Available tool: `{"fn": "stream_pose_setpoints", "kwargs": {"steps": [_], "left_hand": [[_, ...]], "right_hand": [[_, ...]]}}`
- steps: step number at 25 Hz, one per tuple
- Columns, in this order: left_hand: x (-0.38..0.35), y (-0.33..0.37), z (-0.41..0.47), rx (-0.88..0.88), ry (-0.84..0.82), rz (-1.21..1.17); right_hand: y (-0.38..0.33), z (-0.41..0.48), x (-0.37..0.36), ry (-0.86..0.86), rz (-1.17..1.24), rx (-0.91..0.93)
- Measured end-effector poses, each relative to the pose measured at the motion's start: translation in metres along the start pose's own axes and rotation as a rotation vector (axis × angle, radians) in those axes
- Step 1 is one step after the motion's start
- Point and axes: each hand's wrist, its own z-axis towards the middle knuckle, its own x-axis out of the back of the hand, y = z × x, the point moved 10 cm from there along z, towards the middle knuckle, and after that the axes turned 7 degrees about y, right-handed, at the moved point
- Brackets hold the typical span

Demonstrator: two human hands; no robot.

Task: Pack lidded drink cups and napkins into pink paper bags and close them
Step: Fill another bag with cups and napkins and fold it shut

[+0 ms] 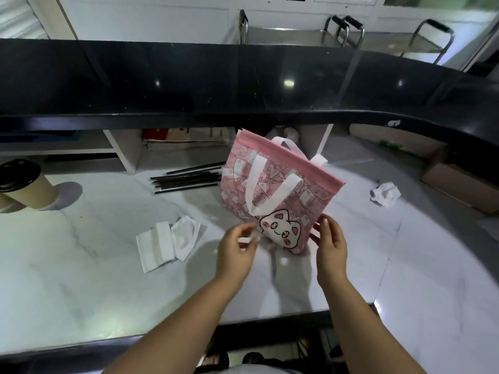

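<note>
A pink bag (272, 190) with a cat print and white handles stands on the white marble counter (81, 279), its top edge folded flat. My right hand (330, 247) touches the bag's lower right edge with nearly straight fingers. Just off the bag's lower left corner, my left hand (235, 252) hovers with loosely bent, blurred fingers; I cannot tell whether it touches the bag. A tan paper cup with a black lid (24, 184) stands at the far left. Flat white napkins (167, 241) lie to the left of my left hand.
Several black straws (189, 179) lie behind the bag on the left. A crumpled napkin (384, 194) and a cardboard box (459, 182) are at the right. A raised black ledge (243, 85) runs along the back, with shelves under it.
</note>
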Motion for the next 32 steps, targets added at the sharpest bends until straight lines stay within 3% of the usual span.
{"fn": "stream_pose_setpoints", "kwargs": {"steps": [3, 8, 14, 32], "left_hand": [[0.062, -0.008, 0.052, 0.125, 0.286, -0.048], [0.049, 0.017, 0.109, 0.115, 0.026, -0.050], [0.053, 0.006, 0.082, 0.119, -0.015, -0.079], [0.035, -0.028, 0.075, 0.167, -0.106, -0.045]], "right_hand": [[-0.004, -0.016, -0.012, -0.076, -0.019, 0.038], [-0.006, -0.026, -0.015, -0.003, -0.086, 0.065], [-0.021, 0.004, 0.008, 0.070, -0.068, 0.033], [-0.001, 0.010, 0.013, 0.078, -0.135, -0.054]]}}
